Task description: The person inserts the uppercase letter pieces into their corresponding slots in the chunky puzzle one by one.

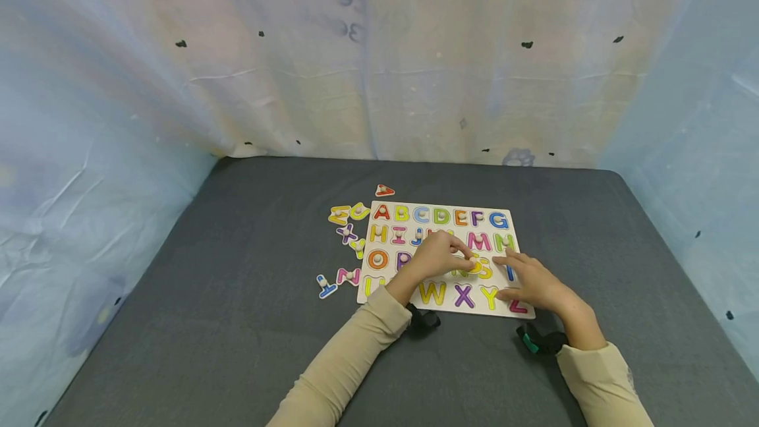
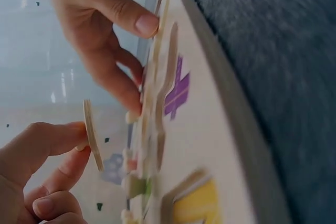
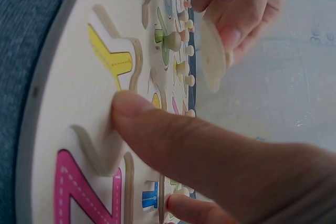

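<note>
An alphabet puzzle board (image 1: 447, 296) lies flat on the table, with coloured letters in rows. My left hand (image 1: 435, 259) pinches a yellow letter piece (image 1: 476, 267) by its small knob, just above the board beside the printed yellow S. Only this piece's pale edge (image 2: 93, 135) and underside (image 3: 214, 56) show in the wrist views, so its letter is uncertain. On the board's right side rests my right hand (image 1: 536, 285), fingers spread and thumb touching near the yellow Y slot (image 3: 115, 61). Its fingertips lie near the blue T slot (image 3: 150, 199).
Loose knobbed letters lie left of the board: a yellow zigzag piece (image 1: 339, 215), a purple X (image 1: 346, 234), a yellow Y (image 1: 358, 247), a pink zigzag letter (image 1: 348, 276) and a blue T (image 1: 326, 286). A red A (image 1: 384, 190) lies behind it. Printed curtains (image 1: 415, 84) surround the dark table (image 1: 237, 348).
</note>
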Tool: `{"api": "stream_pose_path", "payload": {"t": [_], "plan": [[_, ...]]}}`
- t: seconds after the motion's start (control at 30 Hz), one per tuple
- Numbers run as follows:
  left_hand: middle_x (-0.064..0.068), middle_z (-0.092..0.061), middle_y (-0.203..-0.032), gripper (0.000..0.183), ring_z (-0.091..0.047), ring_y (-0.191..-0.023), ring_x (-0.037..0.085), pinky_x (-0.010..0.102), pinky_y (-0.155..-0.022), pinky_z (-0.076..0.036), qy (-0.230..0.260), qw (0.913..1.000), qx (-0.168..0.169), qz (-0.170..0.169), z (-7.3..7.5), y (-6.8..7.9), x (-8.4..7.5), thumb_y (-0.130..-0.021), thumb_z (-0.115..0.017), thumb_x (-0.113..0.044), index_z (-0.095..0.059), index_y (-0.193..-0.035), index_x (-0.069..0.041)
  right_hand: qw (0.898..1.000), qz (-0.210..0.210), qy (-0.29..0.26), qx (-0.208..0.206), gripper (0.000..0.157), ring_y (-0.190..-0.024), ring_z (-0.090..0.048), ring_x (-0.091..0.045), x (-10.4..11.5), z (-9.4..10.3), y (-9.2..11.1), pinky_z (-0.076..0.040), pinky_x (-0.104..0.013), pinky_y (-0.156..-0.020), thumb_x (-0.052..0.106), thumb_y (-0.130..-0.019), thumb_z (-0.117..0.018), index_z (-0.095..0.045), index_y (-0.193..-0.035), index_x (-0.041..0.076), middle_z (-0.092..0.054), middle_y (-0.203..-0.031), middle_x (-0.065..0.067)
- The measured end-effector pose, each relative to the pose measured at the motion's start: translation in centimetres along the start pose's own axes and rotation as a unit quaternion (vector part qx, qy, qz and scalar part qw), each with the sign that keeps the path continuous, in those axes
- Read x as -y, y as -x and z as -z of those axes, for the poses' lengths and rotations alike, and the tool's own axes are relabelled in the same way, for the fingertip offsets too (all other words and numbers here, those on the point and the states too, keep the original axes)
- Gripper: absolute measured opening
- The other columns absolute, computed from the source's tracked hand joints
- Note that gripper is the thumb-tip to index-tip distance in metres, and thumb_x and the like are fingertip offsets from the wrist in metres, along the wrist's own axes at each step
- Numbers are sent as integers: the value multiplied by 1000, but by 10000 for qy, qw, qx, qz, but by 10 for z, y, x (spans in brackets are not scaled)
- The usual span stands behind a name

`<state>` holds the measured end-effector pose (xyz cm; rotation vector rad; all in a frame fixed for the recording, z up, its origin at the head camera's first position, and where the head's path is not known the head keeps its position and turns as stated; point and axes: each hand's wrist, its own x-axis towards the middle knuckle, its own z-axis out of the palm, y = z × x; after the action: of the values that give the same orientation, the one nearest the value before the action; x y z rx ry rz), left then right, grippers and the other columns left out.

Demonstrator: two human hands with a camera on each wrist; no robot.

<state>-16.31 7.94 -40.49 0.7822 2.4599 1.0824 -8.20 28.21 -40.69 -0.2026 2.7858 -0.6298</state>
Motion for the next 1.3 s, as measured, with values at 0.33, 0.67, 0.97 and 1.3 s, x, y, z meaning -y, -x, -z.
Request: {"api": "stream_pose_path", "payload": {"t": [0.33,0.67,0.97,1.3], "plan": [[-3,-72,-93,14,-45,-71,3,15,-59,-32,-333,9983,30,471,-19,-17,-3,-79,-79,-31,-78,-85,-18,10000,56,12,-57,71,-128,-36,-60,-1,0,0,-37,-70,-97,28,-77,-79,-51,-135,-2,-33,-146,-38],[-7,-70,-78,13,-39,-58,4,18,-52,-29,-631,9957,-62,669,-27,-21,-11,-78,-80,-30,-78,-82,-18,9998,115,54,-126,71,-126,-38,-61,-2,-1,0,-39,-68,-96,27,-75,-81,-53,-133,-3,-34,-145,-39],[-7,-72,-80,13,-43,-60,4,18,-54,-31,-800,9936,75,789,-29,-21,-13,-79,-79,-32,-78,-82,-19,9998,130,45,-128,72,-127,-37,-60,-3,-2,0,-38,-68,-97,27,-76,-81,-52,-134,-3,-34,-145,-38],[-8,-72,-84,12,-44,-62,4,17,-55,-32,-1131,9916,146,607,-31,-23,-13,-80,-78,-32,-78,-84,-21,9999,108,30,-113,71,-128,-36,-60,-1,-1,1,-36,-69,-98,28,-76,-80,-52,-134,-3,-34,-145,-39]]}}
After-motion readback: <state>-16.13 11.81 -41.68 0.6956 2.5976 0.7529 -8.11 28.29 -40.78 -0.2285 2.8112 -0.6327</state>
